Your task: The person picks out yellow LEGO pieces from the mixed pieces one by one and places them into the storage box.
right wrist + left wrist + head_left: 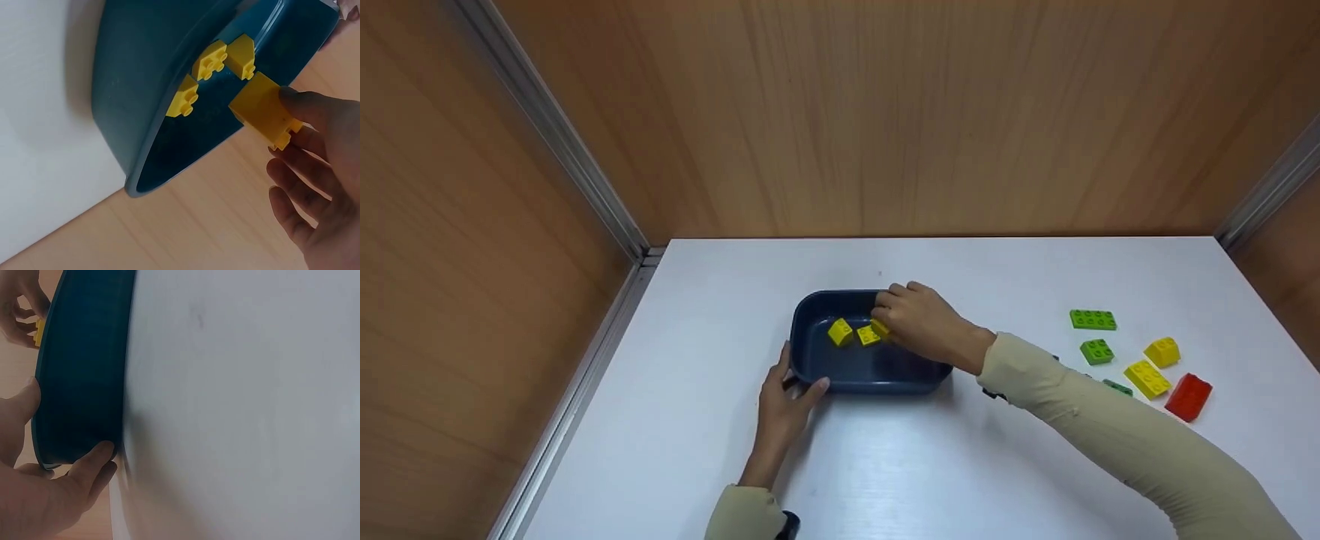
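A dark blue plastic tub [877, 386] stands on the white table. My left hand [781, 405] grips its left end, thumb at the near side and fingers along the end wall; the left wrist view also shows this hand [50, 478] on the tub's corner. Over the tub's interior, my right hand [922, 322] pinches a yellow toy brick [261, 109] between thumb and fingers. Inside lie other yellow bricks: one with a sloped side [242, 56], a studded one [210, 59] and another [183, 97] partly hidden by the rim.
Loose bricks lie at the table's right: a long green one [1093, 319], a smaller green one [1097, 351], two yellow ones [1147, 379], and a red one [1189, 397]. My right sleeve partly covers a darker green piece [1117, 387]. Wooden panels [930, 120] rise behind and at the sides.
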A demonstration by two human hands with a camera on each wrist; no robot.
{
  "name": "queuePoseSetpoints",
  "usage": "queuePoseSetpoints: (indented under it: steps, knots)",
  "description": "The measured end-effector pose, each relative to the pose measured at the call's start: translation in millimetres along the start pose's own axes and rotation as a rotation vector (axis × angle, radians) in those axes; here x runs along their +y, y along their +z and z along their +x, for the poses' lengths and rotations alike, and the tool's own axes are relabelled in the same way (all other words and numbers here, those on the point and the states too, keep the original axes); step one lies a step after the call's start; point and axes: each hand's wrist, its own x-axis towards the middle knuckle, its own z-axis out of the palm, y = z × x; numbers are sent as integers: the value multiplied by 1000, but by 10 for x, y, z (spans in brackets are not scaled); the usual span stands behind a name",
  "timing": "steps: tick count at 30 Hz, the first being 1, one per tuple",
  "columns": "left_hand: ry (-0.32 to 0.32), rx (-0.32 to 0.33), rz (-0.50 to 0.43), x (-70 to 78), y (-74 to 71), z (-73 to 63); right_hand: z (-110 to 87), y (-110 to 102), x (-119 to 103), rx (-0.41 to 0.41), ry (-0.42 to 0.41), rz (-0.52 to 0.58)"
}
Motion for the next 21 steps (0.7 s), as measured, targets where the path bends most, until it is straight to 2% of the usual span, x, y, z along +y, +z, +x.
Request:
queuePoseSetpoints:
  steps: [4,9,15,21]
  knots:
    - [7,-1,4,-7,-9,-2,78,14,-59,-18,-46,28]
    - [12,-3,0,-8,-19,-23,185,28,-132,-22,-112,0]
    - [6,-8,-2,-11,-26,-36,291,31,-203,-41,-169,17]
    - [26,-13,-8,-26,-28,-28,377,35,-248,-69,-213,15]
